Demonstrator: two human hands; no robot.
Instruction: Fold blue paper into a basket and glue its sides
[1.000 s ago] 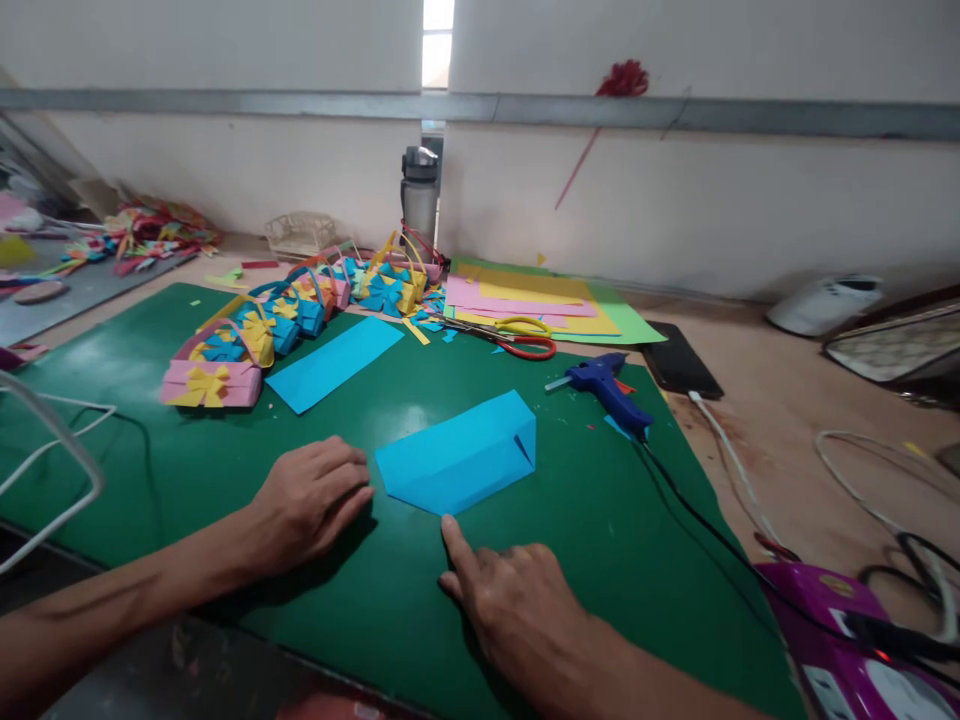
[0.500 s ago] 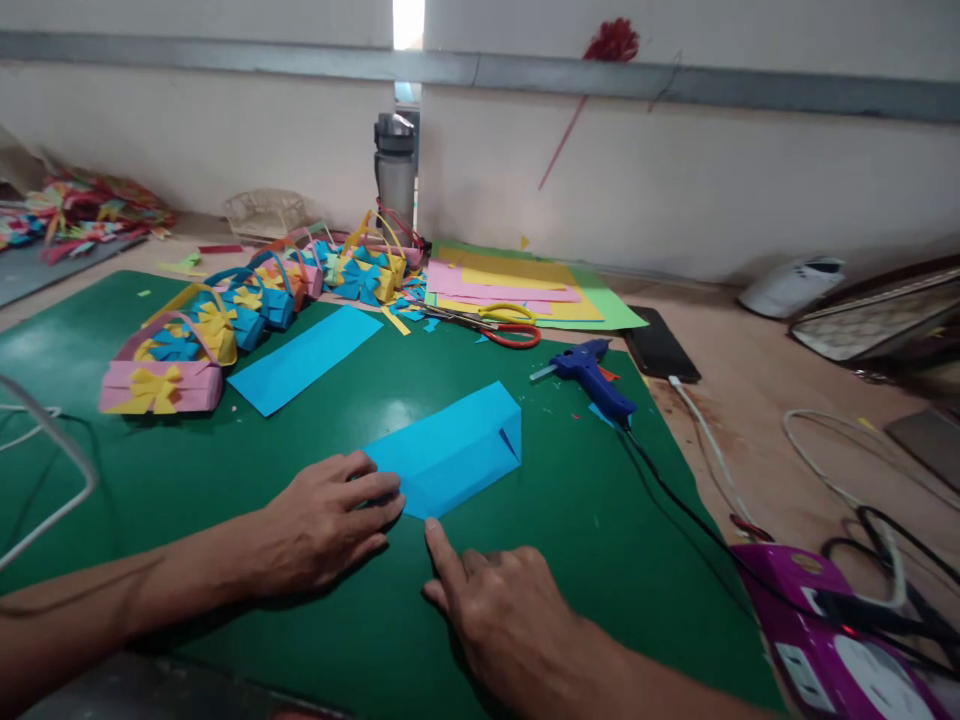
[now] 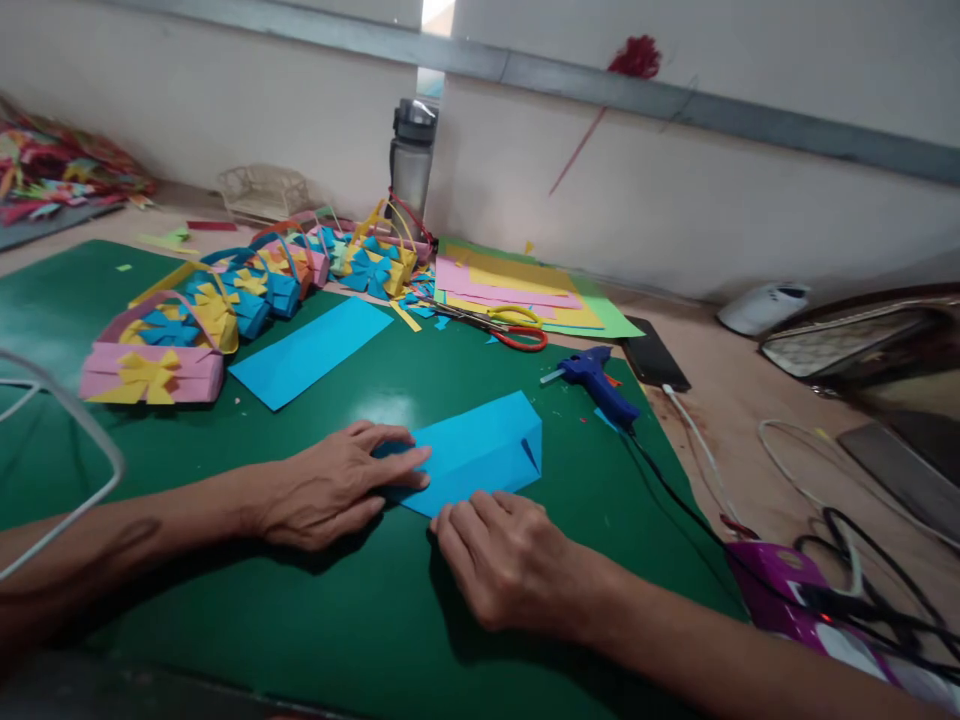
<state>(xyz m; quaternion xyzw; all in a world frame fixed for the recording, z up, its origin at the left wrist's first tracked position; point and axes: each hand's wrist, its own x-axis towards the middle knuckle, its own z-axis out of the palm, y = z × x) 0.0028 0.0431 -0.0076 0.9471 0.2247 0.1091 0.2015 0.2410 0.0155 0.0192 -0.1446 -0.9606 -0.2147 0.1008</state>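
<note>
A folded sheet of blue paper (image 3: 480, 445) lies slantwise on the green mat, with creases along its length and a small dark gap at its right end. My left hand (image 3: 337, 485) rests over the paper's left end, its fingers stretched out and pressing it down. At the near edge, my right hand (image 3: 502, 555) has its fingers curled together on the paper; the fingertips are partly hidden. Beyond my left hand lies a flat blue paper strip (image 3: 311, 350).
Several small paper baskets (image 3: 154, 372) with bows stand at the left. Behind are scissors (image 3: 517, 325), coloured sheets (image 3: 517, 280) and a bottle (image 3: 412, 160). A blue glue gun (image 3: 600, 380), a phone (image 3: 654, 355), cables and a purple power strip (image 3: 780, 580) lie right.
My right hand's pointing index finger has curled in with the others, and the hand has come up to the paper's near edge. My left hand reaches further over the paper. The view has tilted.
</note>
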